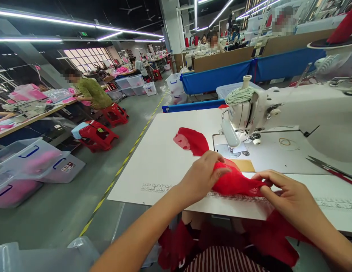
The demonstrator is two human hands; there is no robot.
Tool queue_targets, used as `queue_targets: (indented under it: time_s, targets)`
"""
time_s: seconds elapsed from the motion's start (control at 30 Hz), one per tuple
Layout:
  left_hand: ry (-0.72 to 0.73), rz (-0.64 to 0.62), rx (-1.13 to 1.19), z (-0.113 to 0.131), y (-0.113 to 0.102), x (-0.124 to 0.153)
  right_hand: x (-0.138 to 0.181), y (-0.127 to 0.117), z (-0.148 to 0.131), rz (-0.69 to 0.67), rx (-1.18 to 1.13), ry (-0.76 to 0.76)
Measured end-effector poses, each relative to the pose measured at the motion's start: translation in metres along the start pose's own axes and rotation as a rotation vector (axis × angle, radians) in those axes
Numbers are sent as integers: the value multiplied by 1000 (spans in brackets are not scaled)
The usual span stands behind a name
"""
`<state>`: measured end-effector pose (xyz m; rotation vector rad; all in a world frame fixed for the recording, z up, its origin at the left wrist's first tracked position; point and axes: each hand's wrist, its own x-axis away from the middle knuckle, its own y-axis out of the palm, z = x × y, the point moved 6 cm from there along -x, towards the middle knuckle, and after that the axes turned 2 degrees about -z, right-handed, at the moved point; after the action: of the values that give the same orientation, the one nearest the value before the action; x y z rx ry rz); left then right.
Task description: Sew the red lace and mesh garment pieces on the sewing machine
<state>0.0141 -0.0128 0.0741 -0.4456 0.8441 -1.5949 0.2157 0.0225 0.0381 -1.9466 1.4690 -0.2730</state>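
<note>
A piece of red fabric [235,183] lies bunched on the white sewing table [164,158], trailing back toward the needle and down into my lap. My left hand [202,173] rests on its left part with fingers curled over the cloth. My right hand [286,194] pinches the cloth's right end between thumb and fingers. A white sewing machine [278,113] stands just behind, its presser foot [235,145] near the fabric's far end.
Scissors [331,168] and a rubber band [286,142] lie on the table at right. A printed ruler [157,187] runs along the table's front edge. Left of the aisle are clear plastic bins [36,162], red stools [98,134] and a seated person [89,90] at a bench.
</note>
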Motion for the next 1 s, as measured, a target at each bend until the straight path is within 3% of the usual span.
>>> queue_targets:
  time_s: [0.13,0.3,0.4,0.5,0.57,0.7,0.8,0.87,0.93,1.0]
  targets:
    - [126,-122,-295,11,33,16,10,3,2,20,14,-69]
    - [271,122,-497,19,59,35,27,4,0,72,87,-173]
    - [235,219,-500,16,64,43,33,0,-7,92,133,-217]
    - [170,203,-448,8,62,42,34,-1,-13,80,257,-268]
    - [245,210,-388,6,54,39,34,-1,-19,89,401,-352]
    - [414,366,-392,10,26,35,35,-14,-25,326,661,-472]
    - [503,379,-361,15,18,42,45,-23,-26,399,596,-569]
    - [579,314,-354,19,26,56,55,-18,-23,226,446,-678]
    - [613,231,-372,18,39,72,68,-2,-18,-86,276,-784]
    - [601,165,-359,14,49,85,79,11,-9,-305,180,-772]
